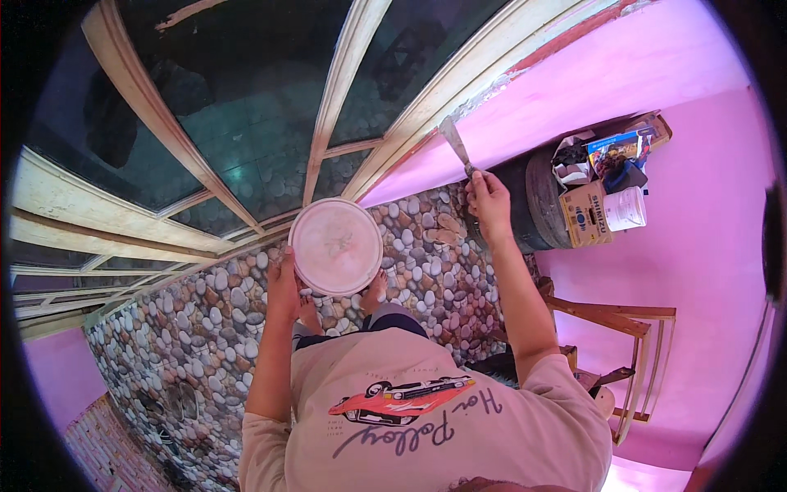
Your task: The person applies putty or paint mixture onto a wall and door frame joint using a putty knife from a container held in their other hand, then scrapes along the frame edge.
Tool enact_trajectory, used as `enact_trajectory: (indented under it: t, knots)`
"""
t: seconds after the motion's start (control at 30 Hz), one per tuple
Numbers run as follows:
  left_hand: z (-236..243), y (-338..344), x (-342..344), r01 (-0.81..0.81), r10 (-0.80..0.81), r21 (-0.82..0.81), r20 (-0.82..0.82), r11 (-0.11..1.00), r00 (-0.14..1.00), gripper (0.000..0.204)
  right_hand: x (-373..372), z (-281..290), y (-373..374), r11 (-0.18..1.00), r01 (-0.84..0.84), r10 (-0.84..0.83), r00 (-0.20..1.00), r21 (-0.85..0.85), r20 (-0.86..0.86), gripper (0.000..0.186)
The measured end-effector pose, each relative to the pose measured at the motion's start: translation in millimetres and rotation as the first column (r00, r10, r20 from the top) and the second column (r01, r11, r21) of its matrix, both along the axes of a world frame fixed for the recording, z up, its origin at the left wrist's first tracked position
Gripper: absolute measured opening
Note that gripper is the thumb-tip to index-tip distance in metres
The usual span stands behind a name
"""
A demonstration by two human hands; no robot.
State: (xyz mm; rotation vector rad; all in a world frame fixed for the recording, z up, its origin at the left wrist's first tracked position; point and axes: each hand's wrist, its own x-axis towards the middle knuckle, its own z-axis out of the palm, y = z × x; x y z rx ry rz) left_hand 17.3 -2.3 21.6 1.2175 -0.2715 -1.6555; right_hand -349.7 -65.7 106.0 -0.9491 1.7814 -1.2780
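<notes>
My left hand [284, 287] grips the rim of a round pink-white lid [336, 246], held flat in front of me over the pebble-pattern floor [205, 328]. Smears of paste sit on the lid's top. My right hand [488, 201] is raised and shut on the handle of a putty knife [453, 143]. Its blade points up to where the cream window frame [426, 107] meets the pink wall [590, 82]. My bare feet show below the lid.
Dark glass panes fill the window at upper left. A dark barrel [537, 201] stands at right with a cardboard box [586, 215], a white tub [626, 208] and clutter. A wooden chair frame [631, 328] stands lower right. A pair of sandals [447, 230] lies on the floor.
</notes>
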Motion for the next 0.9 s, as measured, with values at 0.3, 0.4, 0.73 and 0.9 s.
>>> enact_trajectory:
  t: [0.3, 0.4, 0.73, 0.9]
  knots:
    - [-16, 6, 6, 0.028, -0.028, 0.003, 0.05, 1.0, 0.998, 0.038, 3, 72, 7, 0.988, -0.051, 0.056, 0.998, -0.143, 0.028, 0.022]
    - [-22, 5, 7, 0.062, -0.062, -0.037, -0.011, 0.997, 0.998, 0.037, 0, 71, 8, 0.986, -0.085, 0.09, 0.996, -0.147, 0.027, 0.022]
    - [-5, 6, 5, 0.045, -0.045, -0.012, 0.014, 0.999, 0.999, 0.036, -15, 37, 4, 0.996, -0.08, 0.081, 0.997, -0.049, 0.017, 0.024]
    - [-6, 8, 6, 0.09, -0.09, -0.056, 0.0, 0.994, 0.996, 0.037, -6, 83, 5, 0.99, -0.057, 0.066, 0.996, -0.125, 0.066, 0.022]
